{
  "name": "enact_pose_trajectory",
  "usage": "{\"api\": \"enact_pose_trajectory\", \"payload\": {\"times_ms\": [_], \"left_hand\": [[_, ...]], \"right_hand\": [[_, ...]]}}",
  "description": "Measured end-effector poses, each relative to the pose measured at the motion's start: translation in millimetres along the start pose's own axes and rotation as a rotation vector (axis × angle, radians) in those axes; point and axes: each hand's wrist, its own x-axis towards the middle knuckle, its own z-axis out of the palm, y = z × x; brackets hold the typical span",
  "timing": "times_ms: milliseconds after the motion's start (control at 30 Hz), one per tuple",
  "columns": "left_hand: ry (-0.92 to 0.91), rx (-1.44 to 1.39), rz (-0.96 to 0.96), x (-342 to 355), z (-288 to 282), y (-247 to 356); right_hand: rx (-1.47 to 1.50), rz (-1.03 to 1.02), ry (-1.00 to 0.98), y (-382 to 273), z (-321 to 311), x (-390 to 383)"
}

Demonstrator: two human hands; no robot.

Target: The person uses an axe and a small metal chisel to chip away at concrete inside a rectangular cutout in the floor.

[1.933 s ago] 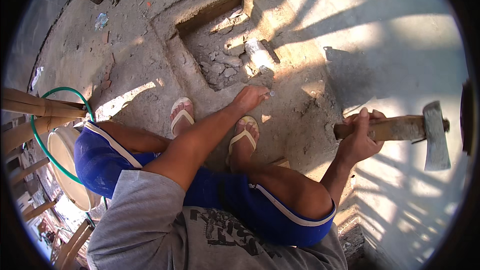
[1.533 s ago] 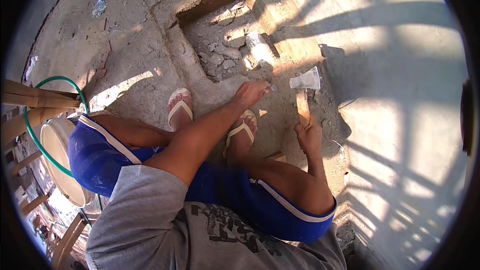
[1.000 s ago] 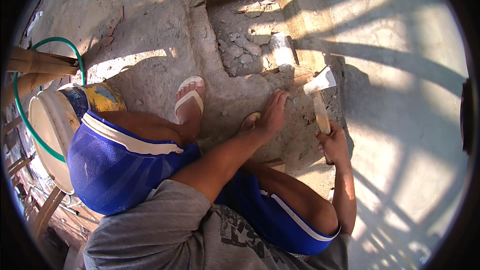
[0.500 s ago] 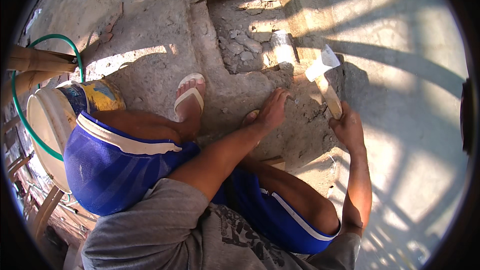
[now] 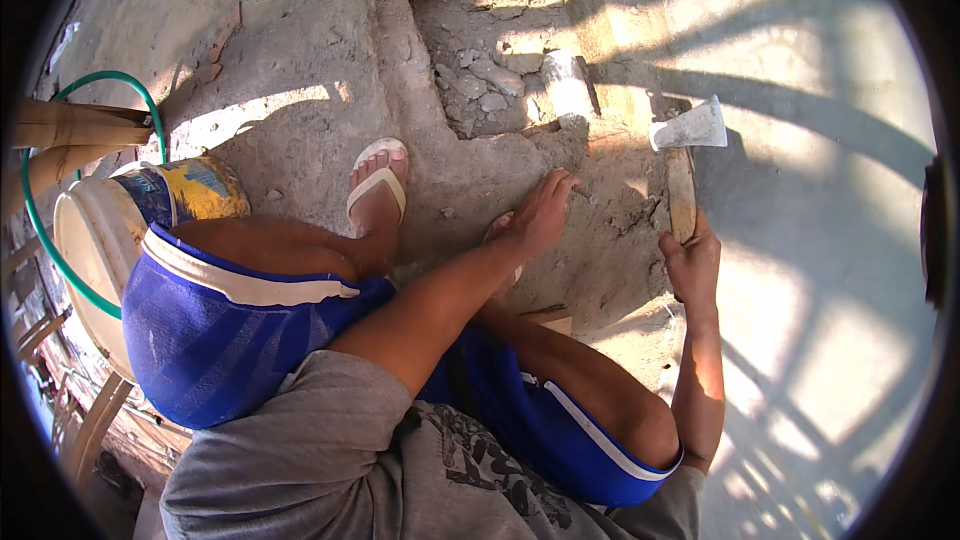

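Observation:
My right hand is closed round the wooden handle of a hatchet. Its pale, wide metal head is raised over the concrete surface, to the right of the broken ground. My left hand is held low over the rough dirt, fingers curled round a thin rusty rod. Only the rod's short end shows past the fingertips, pointing right; the rest is hidden in the hand. Just ahead of the left hand lies the near edge of a rectangular pit, with a pale pipe-like piece at its right side.
Broken rubble lies inside the pit. Smooth grey concrete spreads to the right under striped shadows. At the left are a tipped-over bucket, a green hose and bamboo poles. My sandalled foot stands left of the pit's near corner.
The hatchet has swung to the right and its head has turned, with my right hand shifting slightly. My left hand has stayed nearly in place, and the rod's end shows more clearly.

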Motion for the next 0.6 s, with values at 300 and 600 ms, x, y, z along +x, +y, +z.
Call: {"api": "enact_pose_trajectory", "payload": {"times_ms": [300, 600], "left_hand": [[-0.15, 0.011, -0.057, -5.5, -3.7, -5.0], [-0.276, 0.048, -0.139, -10.4, -0.7, -17.4]], "right_hand": [[-0.196, 0.044, -0.13, 1.7, 10.1, -15.3], [-0.325, -0.107, -0.223, 42.7, 35.3, -31.8]]}}
